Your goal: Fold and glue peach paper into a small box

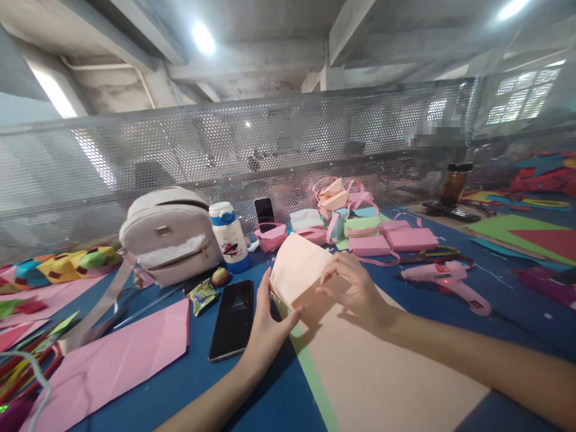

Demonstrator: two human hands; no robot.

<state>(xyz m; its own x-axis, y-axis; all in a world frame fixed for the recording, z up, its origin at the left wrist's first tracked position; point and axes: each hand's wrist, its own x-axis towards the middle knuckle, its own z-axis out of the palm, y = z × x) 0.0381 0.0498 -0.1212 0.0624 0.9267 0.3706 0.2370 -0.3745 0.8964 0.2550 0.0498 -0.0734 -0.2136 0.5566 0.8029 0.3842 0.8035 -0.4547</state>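
A folded piece of peach paper [299,267] stands tilted above a large flat peach sheet [382,372]. My left hand [270,324] holds its left edge, the thumb on the near side and the fingers along the edge. Against the right part of the piece is my right hand [353,291], its fingers curled and thumb close to the index finger. Whether anything small is between those fingertips cannot be seen. Beneath the large sheet, a green sheet [310,369] shows as a strip. A black phone [231,321] lies just left of my left hand.
A pink glue gun [450,279] with a lit red light lies at right. Small pink paper bags [369,245] are grouped behind my hands. A bottle [230,237] and a backpack [168,240] stand at back left. Pink paper [121,354] lies at left; perforated metal panels close the back.
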